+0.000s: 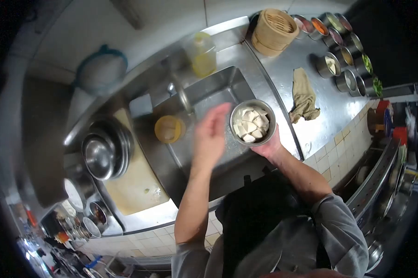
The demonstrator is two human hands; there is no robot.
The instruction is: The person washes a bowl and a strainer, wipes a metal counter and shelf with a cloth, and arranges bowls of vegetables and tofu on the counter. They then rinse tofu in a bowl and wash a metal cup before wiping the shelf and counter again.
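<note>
My right hand [270, 144] grips a round metal container [235, 132] from below and the right side, above the right part of the sink. Inside the container lie several pale white chunks [250, 121]; what food they are I cannot make out. Left of the container, over the sink, is my left hand [212, 127], blurred by motion. Its fingers look stretched out and up, apart from the container, with nothing visible in them. A steel sink [209, 162] lies beneath both hands, and its faucet [184, 101] reaches over the basin.
A yellow cup [168, 129] is in the sink's left part. Stacked metal bowls [100, 155] rest on a cutting board [132, 190] at left. On the right counter are a crumpled cloth [303, 97], a bamboo steamer [274, 32] and several metal containers [328, 65]. A plastic jug [203, 58] stands behind the sink.
</note>
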